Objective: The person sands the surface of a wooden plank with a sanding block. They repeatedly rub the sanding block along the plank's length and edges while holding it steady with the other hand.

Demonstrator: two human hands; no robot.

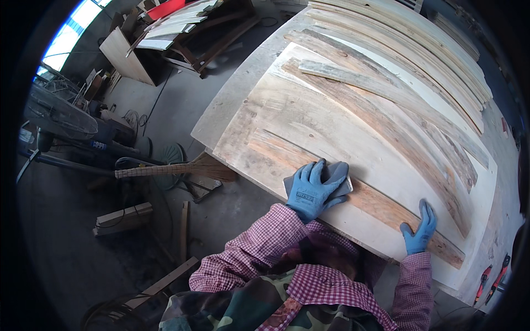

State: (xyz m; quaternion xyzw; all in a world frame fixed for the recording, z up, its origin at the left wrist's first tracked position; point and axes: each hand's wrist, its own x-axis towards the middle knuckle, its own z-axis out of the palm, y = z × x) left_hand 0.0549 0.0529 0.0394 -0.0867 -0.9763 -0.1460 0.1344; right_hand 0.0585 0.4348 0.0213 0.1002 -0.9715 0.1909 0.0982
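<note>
A narrow wooden board (381, 202), reddish brown with greyish patches, lies flat along the near side of a pale plywood sheet (285, 103). My left hand (310, 192), in a blue work glove, presses a folded grey abrasive sheet (344, 189), apparently sandpaper, onto the board's middle. The glove hides most of that sheet. Near the board's right end, my gloved right hand (420, 229) holds the board, thumb apart from the fingers, which reach over its far edge. Beyond it lie several weathered boards, including a rough brown one (385, 124) and a greyish one (352, 78) crossing over it.
Long pale planks (405, 49) are stacked at the table's far side. Red-handled pliers (482, 283) and another red-and-black tool (499, 277) lie at the right corner. Left of the table are a straw broom (178, 169), a fan (62, 111) and wood offcuts (124, 218).
</note>
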